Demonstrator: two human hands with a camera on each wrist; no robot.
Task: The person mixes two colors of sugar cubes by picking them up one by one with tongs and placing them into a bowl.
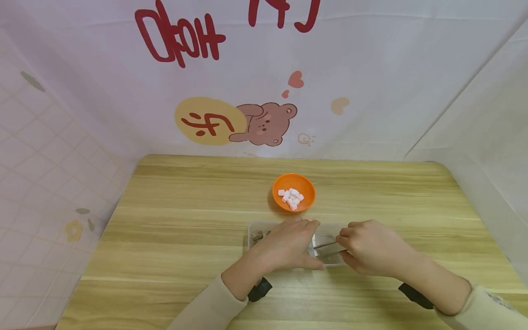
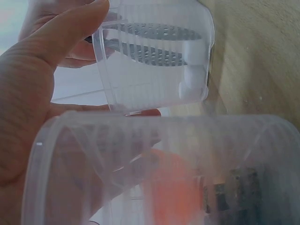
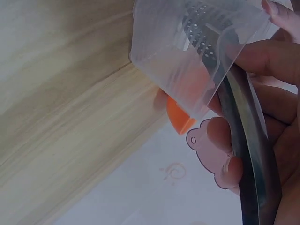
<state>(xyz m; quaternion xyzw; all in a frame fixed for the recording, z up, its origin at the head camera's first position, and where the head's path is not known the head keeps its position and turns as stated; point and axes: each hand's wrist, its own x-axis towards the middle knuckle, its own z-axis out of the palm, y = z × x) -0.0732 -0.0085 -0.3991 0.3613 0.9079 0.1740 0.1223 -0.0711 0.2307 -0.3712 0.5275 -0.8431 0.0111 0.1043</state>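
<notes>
My right hand (image 1: pixel 373 247) grips metal tongs (image 3: pixel 255 154) with perforated ends. Those ends reach inside a clear plastic box (image 3: pixel 157 44), by several white cubes (image 2: pixel 193 70) at its bottom. My left hand (image 1: pixel 284 245) holds this box, thumb on the near side and fingers on the far side. Left of it, partly under my left hand and wrist, another clear plastic box (image 2: pixel 154 123) contains brownish chunks (image 1: pixel 256 236). My left hand hides much of both boxes in the head view.
Behind the boxes stands an orange bowl (image 1: pixel 307 184) with several white cubes (image 1: pixel 293 193) in it. All stand on a wood-grain table (image 1: pixel 185 197). A white printed cloth (image 1: pixel 363 82) hangs behind the table, with more cloth at both sides.
</notes>
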